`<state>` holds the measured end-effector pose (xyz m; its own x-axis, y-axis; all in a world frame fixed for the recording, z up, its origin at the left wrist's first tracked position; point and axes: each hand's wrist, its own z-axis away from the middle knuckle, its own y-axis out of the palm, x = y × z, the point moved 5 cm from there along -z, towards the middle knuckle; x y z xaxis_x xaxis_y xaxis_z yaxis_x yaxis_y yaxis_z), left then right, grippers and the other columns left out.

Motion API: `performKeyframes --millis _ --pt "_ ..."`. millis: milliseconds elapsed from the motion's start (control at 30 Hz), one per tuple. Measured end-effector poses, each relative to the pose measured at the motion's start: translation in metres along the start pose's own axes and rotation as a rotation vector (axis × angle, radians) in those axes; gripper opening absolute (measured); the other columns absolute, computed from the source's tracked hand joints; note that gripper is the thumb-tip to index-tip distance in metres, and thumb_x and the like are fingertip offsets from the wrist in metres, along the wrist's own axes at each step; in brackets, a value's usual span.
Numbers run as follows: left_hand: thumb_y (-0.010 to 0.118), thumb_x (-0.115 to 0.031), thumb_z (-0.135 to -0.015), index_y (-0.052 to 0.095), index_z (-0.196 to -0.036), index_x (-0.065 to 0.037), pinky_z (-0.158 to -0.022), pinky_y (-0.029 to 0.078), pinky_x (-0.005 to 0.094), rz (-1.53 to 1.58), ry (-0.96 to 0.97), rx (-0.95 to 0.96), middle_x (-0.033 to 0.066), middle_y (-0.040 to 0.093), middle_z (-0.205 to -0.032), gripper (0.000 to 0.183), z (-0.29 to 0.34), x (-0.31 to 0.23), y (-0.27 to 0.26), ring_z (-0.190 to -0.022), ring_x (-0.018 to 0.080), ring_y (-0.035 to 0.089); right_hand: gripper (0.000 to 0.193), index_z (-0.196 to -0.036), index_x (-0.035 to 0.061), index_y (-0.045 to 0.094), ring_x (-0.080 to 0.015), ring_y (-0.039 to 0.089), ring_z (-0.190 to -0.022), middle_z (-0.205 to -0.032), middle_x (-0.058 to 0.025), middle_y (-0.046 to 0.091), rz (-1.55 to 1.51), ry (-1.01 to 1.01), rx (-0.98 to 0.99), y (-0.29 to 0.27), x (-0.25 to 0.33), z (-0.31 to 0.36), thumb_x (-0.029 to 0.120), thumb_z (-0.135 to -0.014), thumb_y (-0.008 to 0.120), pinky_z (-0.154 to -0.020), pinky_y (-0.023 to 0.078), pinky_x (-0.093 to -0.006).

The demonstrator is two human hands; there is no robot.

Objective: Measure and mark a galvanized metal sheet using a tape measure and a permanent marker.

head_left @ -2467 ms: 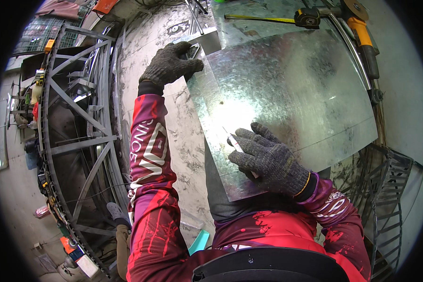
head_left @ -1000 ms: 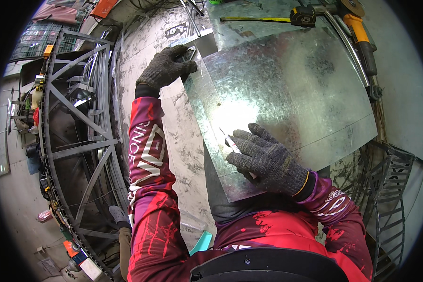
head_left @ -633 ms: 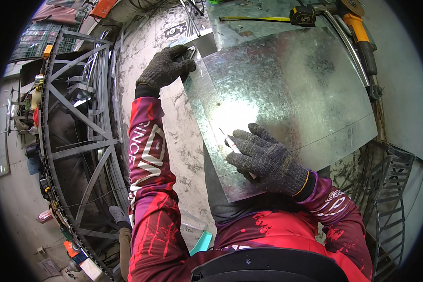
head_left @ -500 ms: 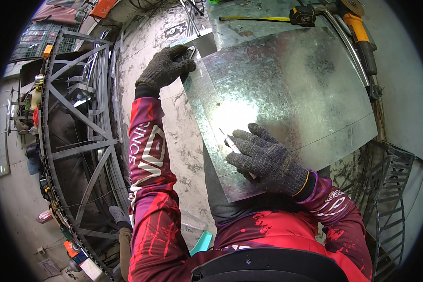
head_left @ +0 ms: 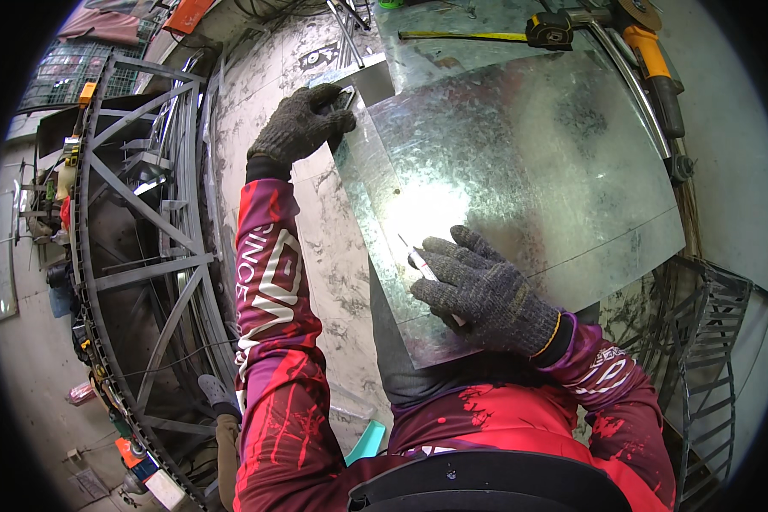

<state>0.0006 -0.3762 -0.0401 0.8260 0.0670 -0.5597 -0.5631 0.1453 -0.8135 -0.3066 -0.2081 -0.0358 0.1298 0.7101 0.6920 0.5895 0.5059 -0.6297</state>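
A large galvanized metal sheet (head_left: 503, 154) lies at a slant in front of me, its near corner by my lap. At its far left corner, my gloved left hand (head_left: 303, 126) is closed, fingers pinching a small shiny metal piece (head_left: 347, 97) against the edge; its full shape is hidden. My gloved right hand (head_left: 491, 290) rests low on the sheet. Between its thumb and fingers is a slim white pen-like marker (head_left: 424, 264), its dark tip pointing at the sheet near a bright glare spot. A thin dark line runs across the sheet's right part.
Beyond the sheet lie a tape measure (head_left: 549, 31) with its yellow blade out and an orange angle grinder (head_left: 647, 53). A steel truss frame (head_left: 149, 271) stands at left, with tools along its outer side. A metal lattice (head_left: 710, 341) is at right. Someone's foot (head_left: 215, 391) shows lower left.
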Motion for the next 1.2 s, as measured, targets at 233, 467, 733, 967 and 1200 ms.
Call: performKeyframes --millis 233,467,733,967,1200 --pt "0.084 -0.032 -0.086 0.062 -0.138 0.000 -0.099 0.051 0.0367 -0.038 -0.058 0.087 0.0154 0.070 -0.124 0.065 -0.003 -0.006 0.000 -0.109 0.0224 0.065 0.050 -0.123 0.0121 0.065 -0.0374 0.051 -0.139 -0.138 -0.0195 0.060 -0.014 -0.005 0.016 0.000 -0.002 0.000 0.012 -0.074 0.076 -0.120 0.032 -0.0572" --pt "0.085 -0.040 -0.076 0.065 -0.136 -0.005 -0.096 0.055 0.0382 -0.043 -0.032 0.016 0.0180 0.074 -0.118 0.072 -0.004 0.000 0.004 -0.105 0.0282 0.072 0.048 -0.122 0.0115 0.065 -0.0385 0.052 -0.137 -0.136 -0.0211 0.060 0.002 -0.004 0.023 0.004 -0.005 0.002 0.013 -0.075 0.074 -0.120 0.033 -0.0575" --pt "0.085 -0.046 -0.073 0.066 -0.136 -0.005 -0.094 0.056 0.0387 -0.071 -0.007 0.013 0.0193 0.074 -0.117 0.077 -0.004 0.001 0.002 -0.103 0.0294 0.073 0.036 -0.118 0.0155 0.068 -0.0370 0.058 -0.131 -0.129 -0.0183 0.064 0.012 0.006 -0.006 -0.001 -0.001 -0.001 0.013 -0.083 0.075 -0.117 0.038 -0.0557" --pt "0.086 -0.035 -0.082 0.063 -0.137 0.000 -0.100 0.052 0.0374 -0.055 -0.049 0.045 0.0174 0.070 -0.124 0.069 -0.001 -0.004 0.002 -0.113 0.0248 0.066 0.036 -0.118 0.0147 0.067 -0.0374 0.059 -0.130 -0.129 -0.0183 0.065 0.015 -0.010 -0.016 -0.001 -0.001 -0.001 0.012 -0.083 0.075 -0.117 0.037 -0.0558" --pt "0.085 -0.033 -0.084 0.063 -0.136 0.000 -0.100 0.052 0.0366 -0.006 -0.056 0.075 0.0169 0.070 -0.123 0.066 0.001 -0.010 0.002 -0.112 0.0242 0.066 0.055 -0.124 0.0122 0.063 -0.0387 0.051 -0.139 -0.137 -0.0206 0.060 -0.002 -0.013 0.027 0.001 -0.004 0.002 0.013 -0.071 0.075 -0.120 0.033 -0.0575"
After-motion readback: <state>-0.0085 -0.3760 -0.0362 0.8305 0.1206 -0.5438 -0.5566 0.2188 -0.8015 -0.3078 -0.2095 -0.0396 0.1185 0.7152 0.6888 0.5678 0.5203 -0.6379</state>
